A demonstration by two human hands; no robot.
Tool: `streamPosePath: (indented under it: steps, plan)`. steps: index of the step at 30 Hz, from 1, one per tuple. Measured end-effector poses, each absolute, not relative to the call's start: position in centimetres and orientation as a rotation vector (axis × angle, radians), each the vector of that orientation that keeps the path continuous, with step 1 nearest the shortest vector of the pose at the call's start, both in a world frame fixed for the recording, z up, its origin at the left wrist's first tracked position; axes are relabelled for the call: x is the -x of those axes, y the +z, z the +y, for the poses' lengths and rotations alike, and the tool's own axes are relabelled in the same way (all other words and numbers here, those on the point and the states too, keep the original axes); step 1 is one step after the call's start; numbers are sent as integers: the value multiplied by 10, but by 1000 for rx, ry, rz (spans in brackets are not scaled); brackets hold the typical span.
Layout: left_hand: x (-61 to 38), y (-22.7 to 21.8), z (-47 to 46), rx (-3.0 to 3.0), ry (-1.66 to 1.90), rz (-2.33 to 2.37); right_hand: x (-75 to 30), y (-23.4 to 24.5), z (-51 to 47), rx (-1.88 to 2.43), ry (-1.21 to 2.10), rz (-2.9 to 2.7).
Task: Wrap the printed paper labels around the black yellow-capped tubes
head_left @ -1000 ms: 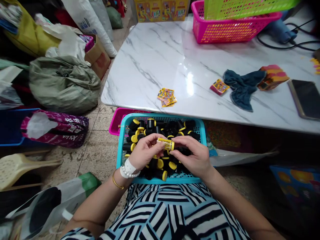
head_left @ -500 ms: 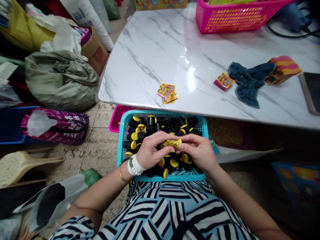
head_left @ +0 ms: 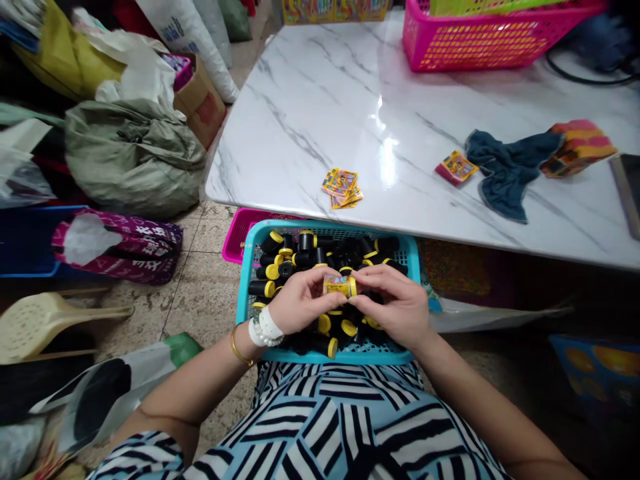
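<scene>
Between my two hands a small canister lies on its side, with a printed yellow label around it and a yellow cap at its right end. My left hand is closed on the labelled end, thumb below and fingers above. At the cap end, my right hand pinches with thumb and fingertips. Both hands are over a turquoise basket on my lap. Inside it lie several black canisters with yellow caps, some covered by my hands. Printed yellow labels or packets form a loose stack on the table edge.
On the marble-patterned table are another small printed stack, a dark blue cloth, a banded orange bundle, a phone and a pink basket. Bags and a cream stool crowd the left floor.
The canister has turned in my fingers, and its label now shows flatter and more fully. My right fingers have shifted on the cap end. The whole view has moved slightly.
</scene>
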State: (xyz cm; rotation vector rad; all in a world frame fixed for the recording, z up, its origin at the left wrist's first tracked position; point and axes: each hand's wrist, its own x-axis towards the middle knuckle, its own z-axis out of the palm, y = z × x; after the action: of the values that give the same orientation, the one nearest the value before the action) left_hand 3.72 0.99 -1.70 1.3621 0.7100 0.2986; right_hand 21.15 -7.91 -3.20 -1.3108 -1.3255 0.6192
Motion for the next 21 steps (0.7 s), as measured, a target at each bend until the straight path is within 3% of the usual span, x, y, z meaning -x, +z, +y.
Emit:
streamPosePath:
  steps: [8, 15, 21]
  plan:
    - [-42, -18, 11, -1784, 224, 697, -210, -15, -78, 1474, 726, -1413]
    - [-34, -19, 19, -1116, 94, 630, -238, -25, -89, 1409, 665, -1528]
    - [-38, -19, 9, -970, 160, 694, -229, -29, -89, 1383, 512, -1536]
